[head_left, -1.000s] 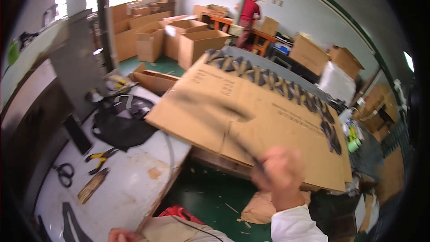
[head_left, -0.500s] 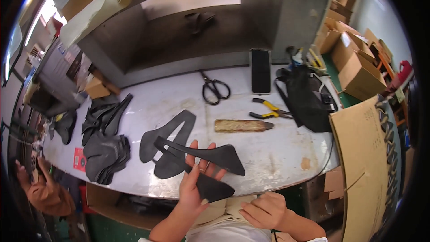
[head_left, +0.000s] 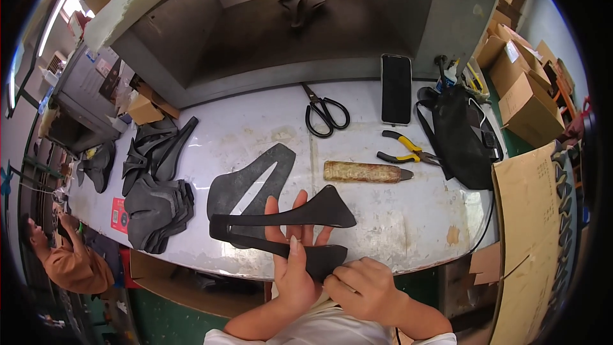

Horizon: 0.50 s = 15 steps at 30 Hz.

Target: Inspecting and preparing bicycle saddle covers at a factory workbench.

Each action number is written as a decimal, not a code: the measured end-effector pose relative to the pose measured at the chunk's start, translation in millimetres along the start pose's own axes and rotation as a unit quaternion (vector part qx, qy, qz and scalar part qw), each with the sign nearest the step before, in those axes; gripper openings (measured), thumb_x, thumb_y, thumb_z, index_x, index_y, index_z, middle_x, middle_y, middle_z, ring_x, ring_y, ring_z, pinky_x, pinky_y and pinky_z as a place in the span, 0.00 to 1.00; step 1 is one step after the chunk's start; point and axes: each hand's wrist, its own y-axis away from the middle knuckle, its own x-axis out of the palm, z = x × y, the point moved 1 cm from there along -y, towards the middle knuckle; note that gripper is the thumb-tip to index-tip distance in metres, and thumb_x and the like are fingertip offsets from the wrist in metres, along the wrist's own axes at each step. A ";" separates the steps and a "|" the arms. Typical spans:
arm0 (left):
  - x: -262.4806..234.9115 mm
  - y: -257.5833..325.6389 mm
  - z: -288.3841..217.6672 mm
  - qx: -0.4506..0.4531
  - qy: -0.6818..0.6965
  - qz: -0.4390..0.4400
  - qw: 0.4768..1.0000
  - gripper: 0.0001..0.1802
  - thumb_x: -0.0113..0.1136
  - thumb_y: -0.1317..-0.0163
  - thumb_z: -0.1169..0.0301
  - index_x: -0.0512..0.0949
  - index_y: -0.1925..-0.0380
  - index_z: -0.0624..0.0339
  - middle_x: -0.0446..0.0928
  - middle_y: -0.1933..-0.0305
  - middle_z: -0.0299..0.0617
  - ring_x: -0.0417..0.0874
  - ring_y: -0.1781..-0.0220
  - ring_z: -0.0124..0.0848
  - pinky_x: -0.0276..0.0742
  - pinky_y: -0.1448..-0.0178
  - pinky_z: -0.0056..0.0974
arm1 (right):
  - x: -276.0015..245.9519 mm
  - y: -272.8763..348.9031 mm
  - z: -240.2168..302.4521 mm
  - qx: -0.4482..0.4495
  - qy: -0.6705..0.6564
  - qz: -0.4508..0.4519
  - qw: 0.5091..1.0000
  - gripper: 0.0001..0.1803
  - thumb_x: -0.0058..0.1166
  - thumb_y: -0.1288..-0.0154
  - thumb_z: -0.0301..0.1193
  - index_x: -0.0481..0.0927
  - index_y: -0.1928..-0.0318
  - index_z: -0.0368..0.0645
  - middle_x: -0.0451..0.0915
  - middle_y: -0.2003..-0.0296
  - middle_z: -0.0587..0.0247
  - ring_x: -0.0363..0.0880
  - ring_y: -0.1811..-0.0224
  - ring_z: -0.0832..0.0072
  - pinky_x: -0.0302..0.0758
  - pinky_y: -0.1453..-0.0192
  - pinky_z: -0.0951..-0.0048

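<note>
A black forked piece [head_left: 274,219], with two narrow arms that widen at their ends, rests in my left hand [head_left: 297,275]. The fingers of that hand pass behind and between the arms, and its thumb lies over the lower arm. My right hand [head_left: 364,287] is closed, its curled fingertips at the wide end of the lower arm; what they hold, if anything, is hidden. Under the forked piece, a flat dark grey piece [head_left: 236,182] with a long slot lies on the white table [head_left: 255,128], partly covered.
To the left lie stacked dark pieces [head_left: 156,211] and folded black pieces [head_left: 153,153]. Scissors [head_left: 325,115], a phone [head_left: 396,89], yellow-handled pliers [head_left: 408,149], a taped-handle tool [head_left: 364,172] and a black bag [head_left: 460,134] sit farther back. Cardboard [head_left: 523,236] stands right; a person [head_left: 76,255] is at left.
The forked piece has turned so its arms lie more level, with its joined end to the left. My right hand has moved left and up to its lower end. The view has shifted.
</note>
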 end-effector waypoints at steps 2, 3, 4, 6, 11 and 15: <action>1.5 0.7 3.5 -0.009 0.026 0.008 1.000 0.38 0.43 0.26 0.63 0.34 0.25 0.38 0.44 0.22 0.51 0.51 0.22 0.46 0.55 0.25 0.54 | -2.3 1.3 -3.0 0.006 -0.022 -0.004 1.000 0.11 0.62 0.58 0.23 0.80 0.68 0.39 0.77 0.70 0.61 0.77 0.75 0.68 0.74 0.73 0.70; 2.8 1.3 5.3 -0.016 0.051 0.016 0.998 0.38 0.44 0.26 0.62 0.34 0.25 0.37 0.44 0.22 0.52 0.51 0.22 0.46 0.55 0.25 0.54 | -3.9 2.5 -5.5 0.041 -0.064 -0.012 0.997 0.10 0.62 0.55 0.22 0.80 0.68 0.39 0.78 0.70 0.60 0.76 0.75 0.67 0.74 0.73 0.70; 3.5 1.3 7.6 -0.019 0.049 0.015 0.999 0.38 0.44 0.26 0.62 0.34 0.25 0.37 0.44 0.22 0.52 0.51 0.22 0.46 0.55 0.25 0.54 | -4.6 4.0 -6.8 0.075 -0.107 -0.021 0.991 0.08 0.61 0.52 0.22 0.80 0.68 0.39 0.78 0.71 0.59 0.76 0.76 0.66 0.74 0.73 0.70; 4.2 0.5 11.9 0.006 0.046 0.020 0.999 0.39 0.45 0.26 0.59 0.34 0.25 0.35 0.44 0.22 0.52 0.51 0.22 0.47 0.55 0.25 0.55 | -6.0 5.6 -4.2 0.145 -0.152 -0.031 0.977 0.04 0.60 0.47 0.22 0.79 0.69 0.38 0.78 0.72 0.58 0.76 0.76 0.67 0.74 0.72 0.70; 3.8 5.1 11.2 -0.024 0.046 0.009 0.999 0.40 0.47 0.27 0.57 0.34 0.25 0.33 0.44 0.21 0.49 0.53 0.22 0.45 0.60 0.27 0.54 | -9.0 21.9 -4.8 0.389 -0.357 -0.037 0.849 0.07 0.51 0.30 0.24 0.77 0.67 0.35 0.79 0.73 0.56 0.78 0.76 0.71 0.76 0.71 0.71; 9.5 -0.1 1.2 -0.022 0.031 0.009 0.999 0.43 0.51 0.29 0.55 0.34 0.25 0.32 0.44 0.21 0.47 0.56 0.23 0.44 0.63 0.28 0.54 | -24.1 49.9 -13.3 0.430 -0.439 -0.176 0.769 0.11 0.41 0.24 0.28 0.69 0.65 0.35 0.77 0.77 0.56 0.77 0.77 0.74 0.76 0.72 0.72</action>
